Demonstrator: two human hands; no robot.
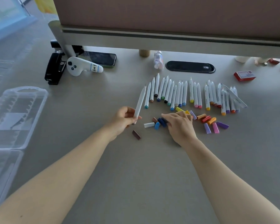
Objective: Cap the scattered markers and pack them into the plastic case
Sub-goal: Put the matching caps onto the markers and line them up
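My left hand (124,118) holds a white marker (140,102) by its lower end, tip pointing up and away. My right hand (179,125) rests palm down on a pile of loose coloured caps (207,120), fingertips touching dark blue caps (162,121); whether it grips one I cannot tell. A brown cap (136,135) lies alone below my left hand, and a white cap (149,124) lies between the hands. A row of uncapped white markers (191,94) lies beyond the caps. The clear plastic case (14,117) stands open at the left edge.
A white game controller (82,66), a black stapler (55,68) and a phone (102,58) sit at the back left. A small bottle (158,59), a black oval cable port (190,66) and red boxes (244,76) line the back. A partition rises behind.
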